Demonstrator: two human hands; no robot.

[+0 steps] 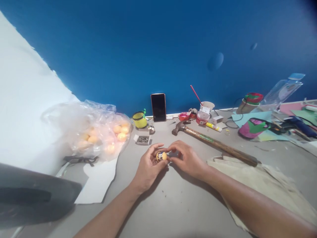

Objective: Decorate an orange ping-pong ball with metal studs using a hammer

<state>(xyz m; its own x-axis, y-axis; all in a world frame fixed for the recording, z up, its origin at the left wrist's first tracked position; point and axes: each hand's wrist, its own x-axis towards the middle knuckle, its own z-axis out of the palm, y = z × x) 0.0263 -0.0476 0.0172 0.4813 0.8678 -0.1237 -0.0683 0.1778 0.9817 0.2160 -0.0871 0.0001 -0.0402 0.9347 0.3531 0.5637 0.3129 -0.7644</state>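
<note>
My left hand (150, 167) is wrapped round a small orange ball (162, 156), about the size of a ping-pong ball, low over the grey table. Dark and silvery patches cover part of the ball's facing side; what they are is too small to tell. From the right, my right hand (185, 158) brings a closed thumb and forefinger to the ball's edge. Whether something small sits in that pinch is hidden. Just beyond my left hand lies a small open box (143, 140) of tiny shiny metal pieces, with a silvery crumpled-looking object (151, 129) behind it.
A hammer (210, 140) and a folded beige cloth (257, 185) lie to the right. Clear bags of orange balls (121, 137) sit left, near glasses (81, 160) and white paper (99, 181). A phone (158, 107) leans on the blue wall. A dark object (32, 195) fills the lower left.
</note>
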